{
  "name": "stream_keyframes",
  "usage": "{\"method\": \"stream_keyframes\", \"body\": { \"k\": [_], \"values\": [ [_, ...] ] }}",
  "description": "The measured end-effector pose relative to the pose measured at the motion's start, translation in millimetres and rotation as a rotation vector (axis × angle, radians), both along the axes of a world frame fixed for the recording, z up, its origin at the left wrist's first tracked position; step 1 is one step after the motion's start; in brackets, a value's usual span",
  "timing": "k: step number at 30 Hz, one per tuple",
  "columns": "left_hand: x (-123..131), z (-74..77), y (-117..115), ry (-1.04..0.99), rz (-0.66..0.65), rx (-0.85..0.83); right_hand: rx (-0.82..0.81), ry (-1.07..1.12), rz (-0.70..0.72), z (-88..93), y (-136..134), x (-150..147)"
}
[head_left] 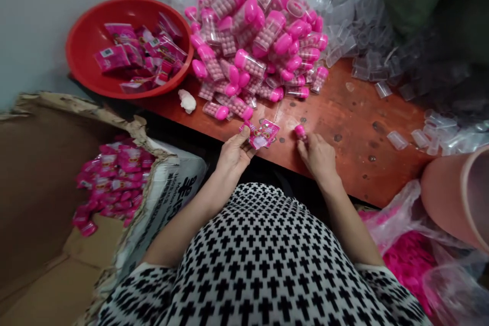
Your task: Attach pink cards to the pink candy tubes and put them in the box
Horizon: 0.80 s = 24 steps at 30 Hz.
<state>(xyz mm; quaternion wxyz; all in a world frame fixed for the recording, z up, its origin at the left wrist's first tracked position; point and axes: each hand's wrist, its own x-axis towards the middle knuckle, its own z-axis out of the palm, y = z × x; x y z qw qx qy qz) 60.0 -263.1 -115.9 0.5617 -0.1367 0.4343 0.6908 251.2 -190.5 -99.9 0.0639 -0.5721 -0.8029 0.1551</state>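
Note:
My left hand (235, 153) pinches a printed pink packet (263, 134) between thumb and fingers, over the table's front edge. To its right, my right hand (319, 157) is closed round a small clear tube with a pink cap (300, 131); its lower part is hidden by the fingers. The two hands are apart. Beyond them rises a large heap of clear tubes with pink caps (250, 63), filled with small pink balls. On the left a red bowl (82, 61) holds more pink packets (133, 56).
A torn cardboard box (42, 163) with pink packets (114, 178) stands lower left. Empty clear tubes (382, 89) lie at the right on the reddish wooden table (355, 163). A pink bucket (443, 198) and a bag of pink pieces (410, 260) stand front right. A white lump (187, 101) lies by the bowl.

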Motion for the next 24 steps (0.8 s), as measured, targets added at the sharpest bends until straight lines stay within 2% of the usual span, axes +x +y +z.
{"method": "stream_keyframes", "body": {
  "k": [2, 4, 6, 7, 11, 18, 24],
  "values": [
    [-1, 2.1, 1, -0.049, 0.068, -0.005, -0.124, 0.329, -0.021, 0.8, -7, -3],
    [-2, 5.5, 2, -0.099, 0.118, 0.007, -0.402, 0.680, -0.005, 3.0, -20, -10],
    [-1, 8.9, 3, -0.139, 0.150, 0.020, -0.664, 0.880, 0.005, 4.8, -36, -19],
    [0, 10.1, 3, -0.152, 0.158, 0.030, -0.734, 0.921, -0.002, 5.1, -43, -25],
    [2, 9.9, 2, -0.158, 0.140, 0.097, -0.775, 0.943, -0.037, 1.8, -55, -43],
    [1, 2.1, -2, -0.056, 0.087, 0.122, -0.801, 0.937, -0.021, -3.4, -50, -53],
    [-1, 6.0, -4, 0.035, -0.072, 0.209, -0.774, 0.940, 0.006, -10.2, -50, -58]
  ]
}}
